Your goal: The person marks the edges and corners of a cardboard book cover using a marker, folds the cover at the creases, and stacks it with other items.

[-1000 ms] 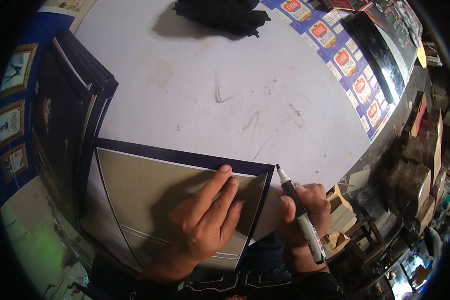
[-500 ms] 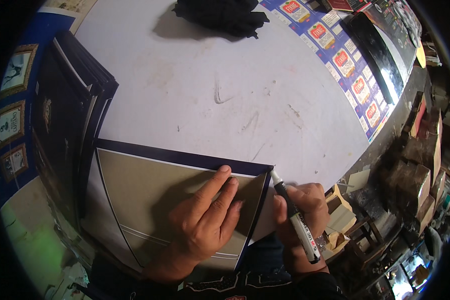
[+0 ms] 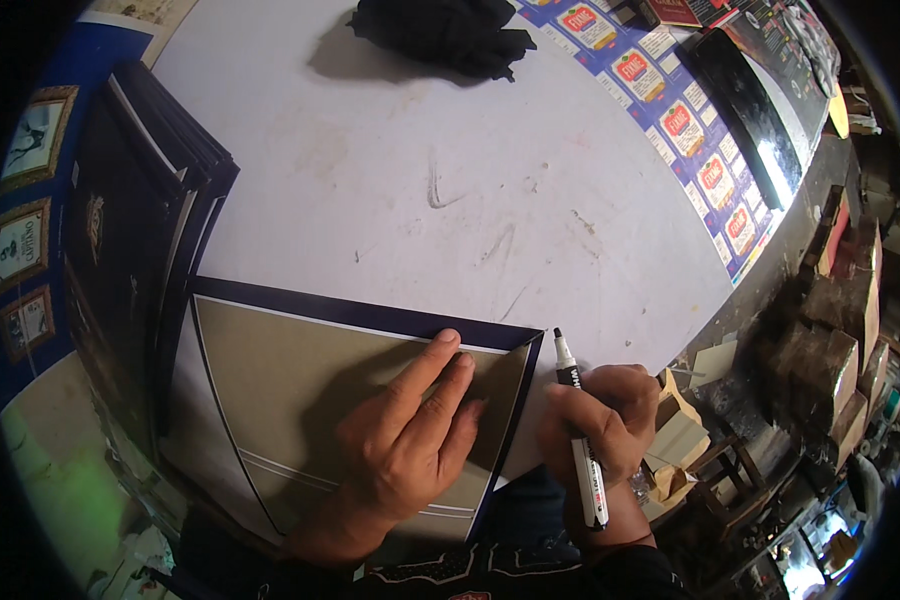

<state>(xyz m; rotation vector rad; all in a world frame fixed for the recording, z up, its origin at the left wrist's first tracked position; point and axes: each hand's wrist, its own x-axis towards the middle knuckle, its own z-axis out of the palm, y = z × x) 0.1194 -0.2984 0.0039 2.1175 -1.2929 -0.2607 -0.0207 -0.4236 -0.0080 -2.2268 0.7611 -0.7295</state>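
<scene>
Pressed flat, the left hand [image 3: 405, 440] lies palm down on a tan board [image 3: 300, 400] with a dark navy border, its fingers spread and stretched toward the board's upper right corner, holding nothing but bearing on the sheet. That board rests at the near edge of a white table [image 3: 450, 170], with pale double lines running across its lower part, and its right edge slants down toward the person's body. Just beside that edge, the right hand [image 3: 600, 420] is curled around a marker [image 3: 578, 430], a white-barrelled pen with a black tip, gripped between thumb and fingers. The tip points up and away from the person, close to the board's right corner but seemingly just off it, above the bare table. To the left of the board, a stack of dark frames [image 3: 140, 230] leans along the table's side, and further left small framed pictures [image 3: 25, 240] hang against a blue surface. At the far end of the table lies a crumpled black cloth [image 3: 440, 30], well apart from both hands. Along the right rim of the table runs a strip of blue and red printed labels [image 3: 690, 140], and below it brown cardboard boxes [image 3: 820, 360] are piled.
</scene>
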